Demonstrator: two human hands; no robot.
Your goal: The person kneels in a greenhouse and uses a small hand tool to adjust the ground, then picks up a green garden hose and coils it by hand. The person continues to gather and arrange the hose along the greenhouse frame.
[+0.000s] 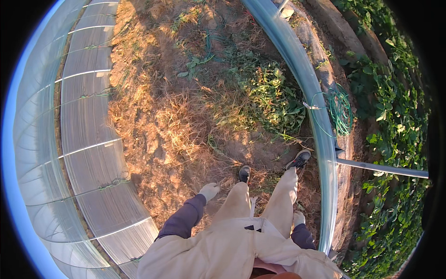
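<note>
My left hand (210, 191), in a pale glove and dark sleeve, hangs over the ground beside my left knee. Nothing shows in it, and its fingers look loosely curled. Low at my right thigh is my right hand (299, 218), also pale-gloved and partly hidden; whether it holds anything is not visible. Close to it on the right runs a long roll of clear plastic film (315, 94). A bundle of green cord (341, 113) hangs at that roll. Before my dark shoes (245, 173) lies a heap of pulled green weeds (273, 101) among dry grass (177, 129).
A plastic-covered greenhouse wall (97, 122) with pale straps and green cords curves along the left. Beyond the film roll, a metal pipe (383, 168) reaches right over rows of leafy plants (393, 202). Tangled green cord (209, 45) lies on the soil ahead.
</note>
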